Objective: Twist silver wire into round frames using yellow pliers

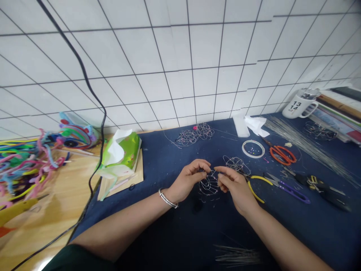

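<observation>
Over the dark blue cloth, my left hand [193, 176] pinches the left side of a looped wire shape [209, 185] between thumb and fingers. On the other side, my right hand [232, 184] has its fingers closed at the wire's right edge, index finger pointing toward the left hand. What exactly those right fingertips grip is too fine to make out. Just behind my right hand lies another bent wire shape [235, 164]. Pliers with yellow handles [257, 188] rest beside the right wrist.
Purple-handled scissors [293, 191], orange-handled scissors [282, 155] and a white ring-shaped spool [253, 149] lie to the right. Long straight wires [307, 145] stretch behind them near a white mug [300, 105]. Leftward are a green tissue pack [131, 152], a black cable [84, 73] and colourful pipe cleaners [25, 162].
</observation>
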Tool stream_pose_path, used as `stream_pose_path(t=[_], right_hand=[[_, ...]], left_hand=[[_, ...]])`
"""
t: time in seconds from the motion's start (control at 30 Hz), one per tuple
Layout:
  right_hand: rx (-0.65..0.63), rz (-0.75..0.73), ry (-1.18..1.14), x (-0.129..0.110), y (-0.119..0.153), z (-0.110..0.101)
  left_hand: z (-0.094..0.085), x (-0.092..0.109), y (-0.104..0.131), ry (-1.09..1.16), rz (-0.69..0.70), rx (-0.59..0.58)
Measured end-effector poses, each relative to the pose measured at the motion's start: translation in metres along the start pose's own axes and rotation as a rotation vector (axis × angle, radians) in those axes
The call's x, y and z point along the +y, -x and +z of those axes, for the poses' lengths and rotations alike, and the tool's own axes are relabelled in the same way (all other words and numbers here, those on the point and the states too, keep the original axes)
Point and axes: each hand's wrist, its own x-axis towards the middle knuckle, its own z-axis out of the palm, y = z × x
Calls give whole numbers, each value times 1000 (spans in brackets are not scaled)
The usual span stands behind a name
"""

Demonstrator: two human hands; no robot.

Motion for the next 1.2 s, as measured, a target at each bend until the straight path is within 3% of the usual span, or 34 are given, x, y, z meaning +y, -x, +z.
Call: stream_pose_path(t=[0.2, 0.5, 0.67, 0.87, 1.2], right_hand=[[-6, 6, -12, 1, -1, 0], [-66, 30, 93, 0, -1, 1], [-116, -121, 356, 0, 0, 3], [13, -281, 492, -5, 3, 3], [-134, -378, 601, -8, 8, 9]], left_hand=[[1, 0, -1, -92, 11, -39], [1, 1, -1, -88, 51, 6], [1, 0, -1, -68, 35, -4], [2, -1, -1, -41, 24, 41], [1, 2, -1, 33, 3, 98]])
